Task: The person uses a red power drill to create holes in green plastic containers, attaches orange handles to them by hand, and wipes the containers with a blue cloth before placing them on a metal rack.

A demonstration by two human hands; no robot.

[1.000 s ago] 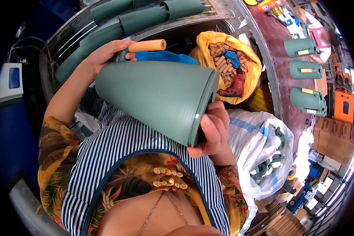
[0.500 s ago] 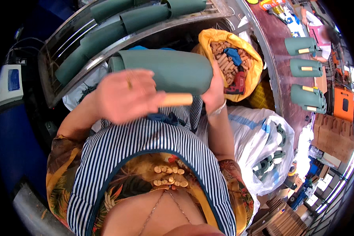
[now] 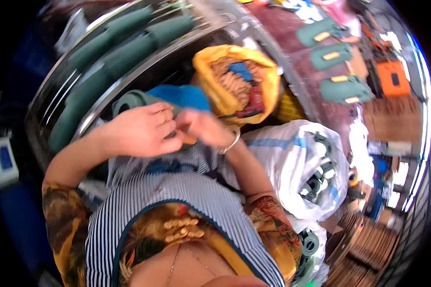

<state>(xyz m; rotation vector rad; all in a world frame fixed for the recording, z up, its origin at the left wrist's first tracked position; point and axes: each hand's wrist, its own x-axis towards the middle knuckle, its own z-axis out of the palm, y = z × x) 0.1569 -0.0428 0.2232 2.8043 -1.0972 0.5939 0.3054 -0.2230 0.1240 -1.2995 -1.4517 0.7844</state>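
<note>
My left hand (image 3: 148, 131) and my right hand (image 3: 203, 126) meet in front of my apron, over a green roll (image 3: 131, 99). The roll's left end shows its coiled edge beyond my left hand; much of the rest is covered. The fingers of my left hand are curled inward, and what they pinch is hidden. Motion smears my right hand's fingers, which are bent close to the left fingertips. Just below them, a bit of a tan stick-like piece (image 3: 189, 140) shows.
A yellow sack (image 3: 273, 71) holds many tan pieces, a blue cloth and a red power tool (image 3: 256, 101). Green curved sheets (image 3: 124, 55) lie on a metal rack at left. More green rolls (image 3: 330, 55) stand on the table. A white sack (image 3: 277, 162) holds green rings.
My right hand has left the roll's right end and come to my left hand. The roll sits lower, more covered by my hands. The whole view has shifted and tilted.
</note>
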